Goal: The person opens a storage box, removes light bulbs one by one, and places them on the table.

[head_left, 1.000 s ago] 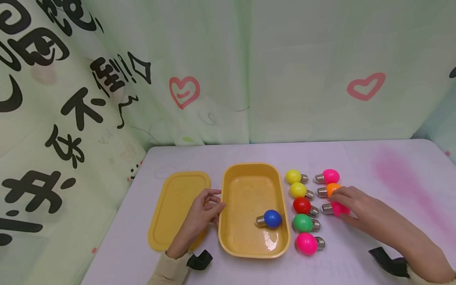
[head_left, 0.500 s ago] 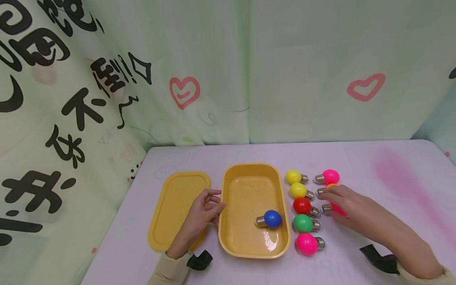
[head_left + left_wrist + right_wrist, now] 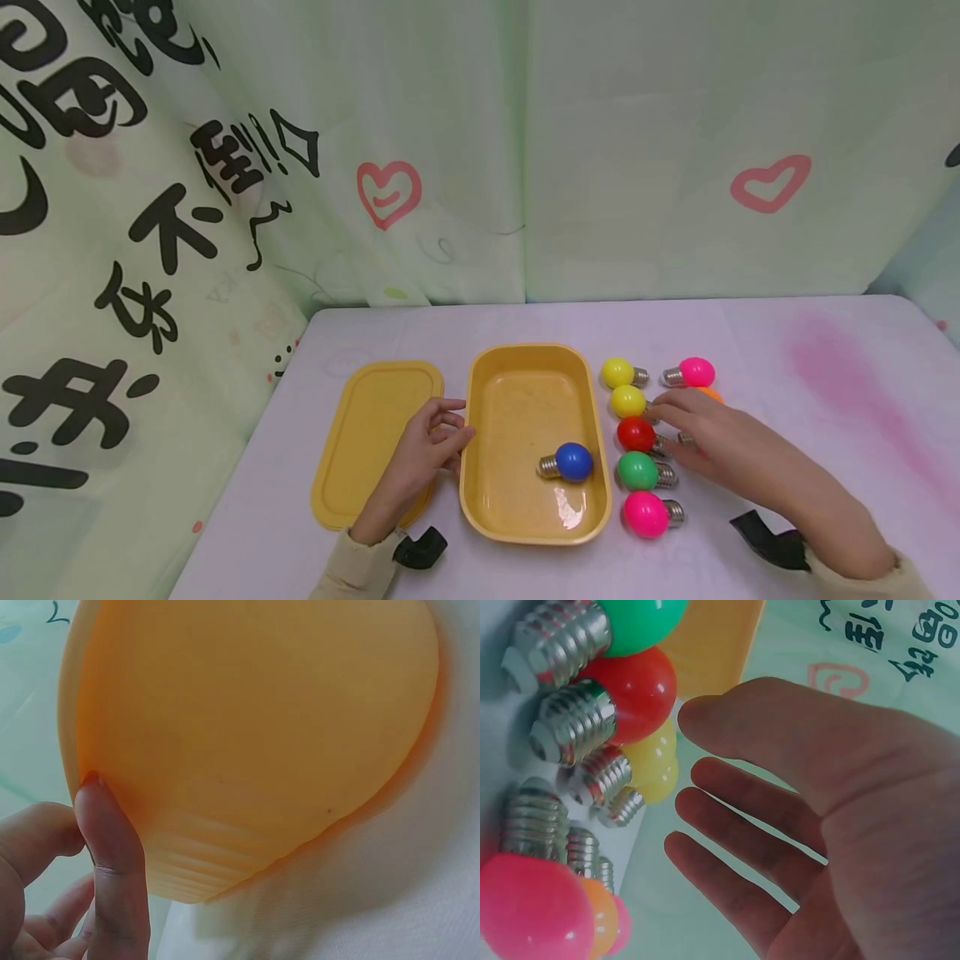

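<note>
My left hand (image 3: 426, 450) pinches the left rim of a yellow plastic container (image 3: 517, 408); the left wrist view shows the thumb (image 3: 112, 847) against its wall. A blue light bulb (image 3: 573, 461) lies inside it. To its right, my right hand (image 3: 720, 442) hovers over the bulbs with fingers spread and nothing held, close to the red bulb (image 3: 635, 433). In that left column are also yellow bulbs (image 3: 627, 401), a green bulb (image 3: 637, 470) and a pink bulb (image 3: 645, 512). An orange bulb (image 3: 708, 393) is partly hidden behind the hand.
A yellow lid (image 3: 360, 442) lies flat to the left of the container. At the back of the right bulb column is another pink bulb (image 3: 697, 372). The white table (image 3: 862, 375) ends at a printed curtain (image 3: 622, 167).
My right hand has moved left from the right bulb column, orange and pink bulbs, toward the red bulb in the left column. My left hand has stayed at the container.
</note>
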The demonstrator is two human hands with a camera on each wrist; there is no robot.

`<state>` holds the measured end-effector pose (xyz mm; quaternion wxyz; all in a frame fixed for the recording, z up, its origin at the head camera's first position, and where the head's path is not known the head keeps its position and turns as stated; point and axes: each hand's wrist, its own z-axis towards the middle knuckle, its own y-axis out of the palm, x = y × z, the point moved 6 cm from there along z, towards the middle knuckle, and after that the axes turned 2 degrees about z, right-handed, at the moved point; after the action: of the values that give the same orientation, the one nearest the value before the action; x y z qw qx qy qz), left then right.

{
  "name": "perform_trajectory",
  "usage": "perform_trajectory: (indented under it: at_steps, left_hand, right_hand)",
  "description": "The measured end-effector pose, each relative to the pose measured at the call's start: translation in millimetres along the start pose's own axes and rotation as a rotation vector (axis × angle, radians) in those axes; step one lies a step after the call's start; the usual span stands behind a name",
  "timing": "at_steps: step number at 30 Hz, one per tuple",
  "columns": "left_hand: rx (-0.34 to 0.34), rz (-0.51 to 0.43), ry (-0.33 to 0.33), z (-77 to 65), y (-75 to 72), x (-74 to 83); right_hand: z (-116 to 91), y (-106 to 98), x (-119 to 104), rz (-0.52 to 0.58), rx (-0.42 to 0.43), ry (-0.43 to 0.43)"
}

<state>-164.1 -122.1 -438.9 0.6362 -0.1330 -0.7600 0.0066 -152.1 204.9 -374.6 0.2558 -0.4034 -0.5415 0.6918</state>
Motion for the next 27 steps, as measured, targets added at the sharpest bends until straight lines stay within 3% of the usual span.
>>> perform_trajectory:
  at_steps: [8,16,27]
  left_hand:
    - [-0.002,-0.001,-0.003,-1.0,0.0,1.3]
    - [0.003,-0.001,-0.003,-0.2,0.0,1.6]
    - [0.003,-0.007,-0.006,0.2,-0.3,0.6]
  right_hand:
    - [9.7,-0.2,-16.1,0.027,-0.001,-0.025]
    - [20.7,-1.7,-35.3,0.024,0.007,-0.102]
    - [36.6,11.3,-58.4,0.033,-0.03,-0.18]
